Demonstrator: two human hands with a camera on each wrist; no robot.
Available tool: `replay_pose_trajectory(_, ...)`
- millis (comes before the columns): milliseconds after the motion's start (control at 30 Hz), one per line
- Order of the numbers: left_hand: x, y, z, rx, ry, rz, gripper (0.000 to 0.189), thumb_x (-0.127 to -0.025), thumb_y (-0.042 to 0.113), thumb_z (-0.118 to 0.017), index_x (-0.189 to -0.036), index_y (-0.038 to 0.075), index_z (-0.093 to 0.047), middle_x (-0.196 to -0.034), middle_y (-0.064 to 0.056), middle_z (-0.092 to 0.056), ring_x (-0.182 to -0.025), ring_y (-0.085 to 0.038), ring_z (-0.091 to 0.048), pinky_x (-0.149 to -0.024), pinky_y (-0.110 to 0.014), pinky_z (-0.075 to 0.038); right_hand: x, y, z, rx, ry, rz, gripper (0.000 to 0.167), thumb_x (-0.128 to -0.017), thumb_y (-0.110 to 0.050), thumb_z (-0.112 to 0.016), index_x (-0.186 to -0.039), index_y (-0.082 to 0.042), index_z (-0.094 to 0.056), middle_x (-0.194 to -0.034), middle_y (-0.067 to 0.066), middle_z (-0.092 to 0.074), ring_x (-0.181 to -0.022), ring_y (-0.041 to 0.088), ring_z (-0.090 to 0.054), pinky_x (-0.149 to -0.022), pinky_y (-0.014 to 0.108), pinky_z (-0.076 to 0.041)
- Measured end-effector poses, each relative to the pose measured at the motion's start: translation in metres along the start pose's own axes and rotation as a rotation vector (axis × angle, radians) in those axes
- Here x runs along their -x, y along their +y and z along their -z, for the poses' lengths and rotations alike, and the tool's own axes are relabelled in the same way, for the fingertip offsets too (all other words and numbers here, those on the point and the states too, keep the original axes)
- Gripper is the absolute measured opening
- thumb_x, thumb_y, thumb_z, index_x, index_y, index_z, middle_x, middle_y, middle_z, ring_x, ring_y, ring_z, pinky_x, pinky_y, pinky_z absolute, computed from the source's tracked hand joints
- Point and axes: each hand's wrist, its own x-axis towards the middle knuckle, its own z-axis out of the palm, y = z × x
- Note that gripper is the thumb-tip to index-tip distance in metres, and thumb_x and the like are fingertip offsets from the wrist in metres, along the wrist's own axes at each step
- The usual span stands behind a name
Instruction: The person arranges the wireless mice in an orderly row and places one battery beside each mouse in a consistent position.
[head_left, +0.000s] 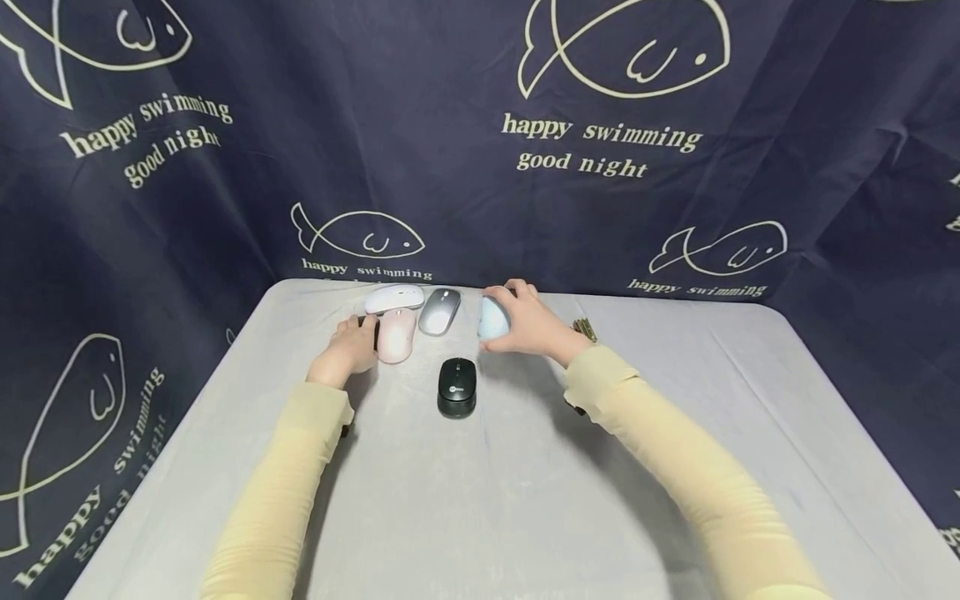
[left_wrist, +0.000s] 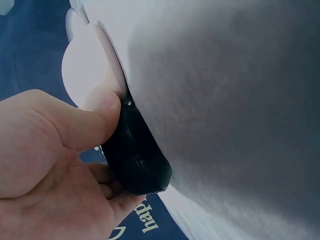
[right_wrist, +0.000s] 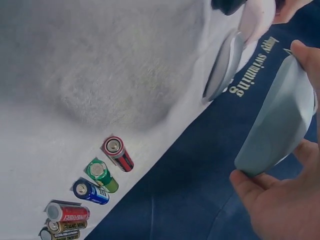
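Note:
My left hand [head_left: 347,347] grips a black computer mouse [left_wrist: 135,155] with ribbed sides, thumb on one side and fingers on the other. Right beside it lies a pink mouse [head_left: 396,336]; the left thumb tip overlaps its edge in the left wrist view. My right hand [head_left: 531,323] holds a light blue mouse [right_wrist: 280,117] between thumb and fingers at its ends, tilted on its side. Between the hands lies a silver-grey mouse [head_left: 439,312], and a white mouse [head_left: 393,297] sits behind the pink one. Another black mouse [head_left: 457,387] rests nearer the front.
Several batteries stand or lie near the table's far edge, among them a red one [right_wrist: 119,152], a green one [right_wrist: 101,175] and a blue one [right_wrist: 91,191]. My right forearm hides most of them from the head view. A dark blue curtain [head_left: 480,167] hangs behind the table [head_left: 487,517].

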Motion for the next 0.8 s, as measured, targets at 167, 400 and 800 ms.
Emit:
replay_pose_trajectory(167, -0.001, -0.001, 0.0, 0.006, -0.006, 0.006, 0.066, -0.092, 0.013, -0.05, -0.147, -0.002, -0.017, -0.147, -0.038, -0.014, -0.135, -0.051, -0.017, -0.11, -0.058, -0.021, 0.01, -0.002, 0.003, -0.034, 0.033, -0.016, 0.087, -0.065, -0.046, -0.078, -0.14, -0.023, -0.041, -0.141, 0.02, -0.029, -0.123, 0.033, -0.033, -0.081, 0.046, -0.05)
replay_pose_trajectory(400, -0.001, -0.001, -0.001, -0.004, 0.0, 0.005, 0.065, -0.092, 0.012, -0.049, -0.147, -0.002, -0.016, -0.147, -0.037, -0.014, -0.135, -0.051, -0.017, -0.11, -0.058, -0.021, 0.026, -0.002, 0.003, -0.04, 0.03, -0.056, 0.089, -0.066, -0.051, -0.077, -0.142, -0.027, -0.039, -0.144, 0.019, -0.027, -0.122, 0.034, -0.037, -0.079, 0.047, -0.051)
replay_pose_trajectory(800, 0.002, 0.001, 0.003, -0.013, -0.005, 0.005, 0.065, -0.092, 0.011, -0.048, -0.147, -0.003, -0.017, -0.146, -0.038, -0.015, -0.135, -0.052, -0.016, -0.11, -0.058, -0.02, 0.052, 0.001, -0.002, 0.005, 0.035, -0.036, 0.087, -0.065, -0.052, -0.077, -0.141, -0.028, -0.041, -0.143, 0.018, -0.03, -0.125, 0.036, -0.036, -0.077, 0.051, -0.049)
